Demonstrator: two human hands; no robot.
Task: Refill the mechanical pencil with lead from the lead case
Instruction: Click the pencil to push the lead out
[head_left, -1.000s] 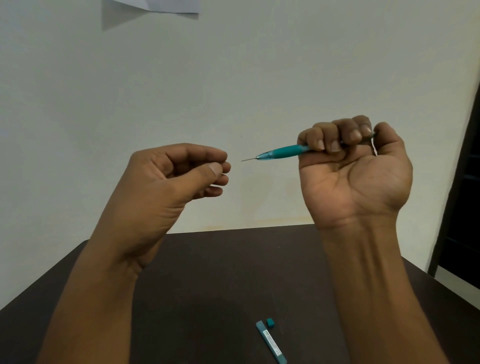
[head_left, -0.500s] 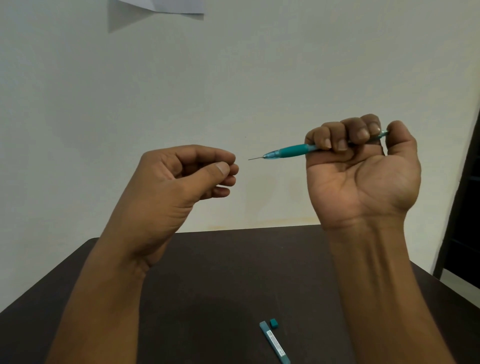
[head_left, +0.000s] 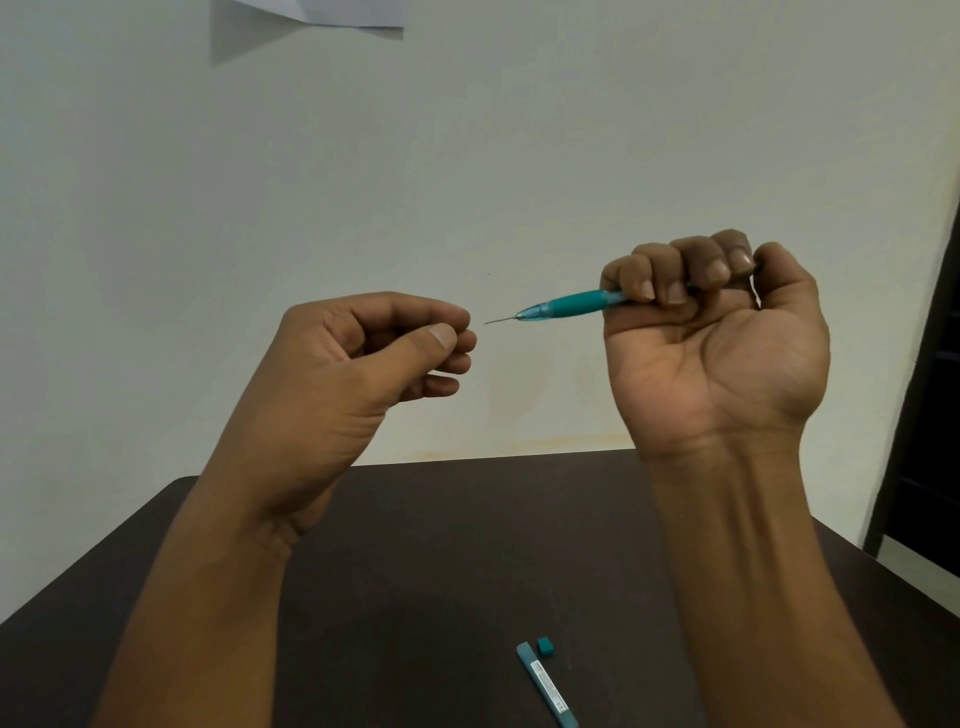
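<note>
Right grip (head_left: 717, 353): raised, palm toward the camera, fingers and thumb wrapped round the rear of the pencil (head_left: 571, 304). The pencil is near level, tip slightly low, pointing toward the left grip (head_left: 353, 374). A thin lead (head_left: 501, 319) projects from the tip.

Left grip: slightly lower than the right, just off the lead's end, not touching it. Its fingers are curled with the thumb laid against the forefinger. Nothing is visible between them.

Below and between the grips, on the table (head_left: 441, 545): the lead case (head_left: 548, 686) lies flat. A small teal cap (head_left: 544, 646) sits just beside its far end.

Above the left grip: a paper sheet (head_left: 332, 13) on the wall.
</note>
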